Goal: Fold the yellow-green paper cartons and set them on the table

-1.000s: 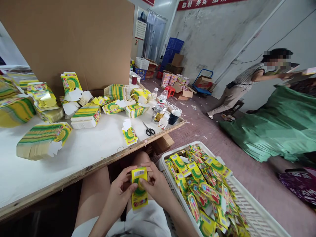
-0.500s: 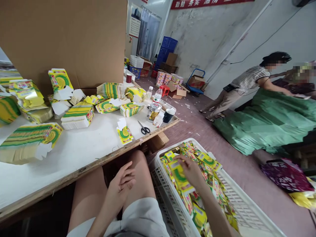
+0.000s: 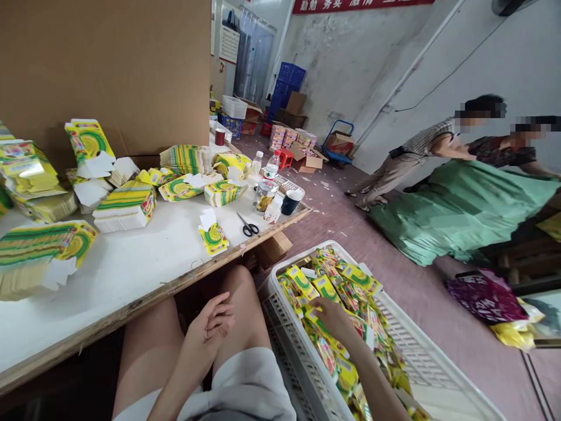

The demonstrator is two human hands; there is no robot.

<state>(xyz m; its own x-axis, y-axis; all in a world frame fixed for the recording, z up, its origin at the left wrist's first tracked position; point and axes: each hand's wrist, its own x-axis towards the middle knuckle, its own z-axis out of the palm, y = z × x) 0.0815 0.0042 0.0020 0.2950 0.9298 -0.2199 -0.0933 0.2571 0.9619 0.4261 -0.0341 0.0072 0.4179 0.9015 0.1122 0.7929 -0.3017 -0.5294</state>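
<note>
My left hand [image 3: 214, 320] hovers over my thigh, holding nothing, its fingers loosely bent and slightly apart. To the right, my right hand [image 3: 329, 317] reaches down into a white plastic basket [image 3: 421, 356] filled with small yellow-green packets. Its bent fingertips rest at a flat yellow box [image 3: 323, 332], partly hidden beneath the hand; no firm grip on it shows. Near those fingers lie another yellow box [image 3: 302, 282] and several shiny packets [image 3: 350, 295]. On the table, a flattened yellow box [image 3: 214, 238] lies beside black-handled scissors [image 3: 249, 227].
Stacks of folded yellow boxes [image 3: 125, 206] cover the white table [image 3: 144, 263], before a cardboard sheet [image 3: 109, 70]. A jar [image 3: 265, 196], a bottle [image 3: 272, 164] and a dark cup [image 3: 291, 202] stand at its corner. Two people handle a green sack [image 3: 438, 216].
The yellow box that was raised in my right hand now lies lower among the packets. My left hand stays nearly still. The view has turned slightly right, and the people have shifted the green sack.
</note>
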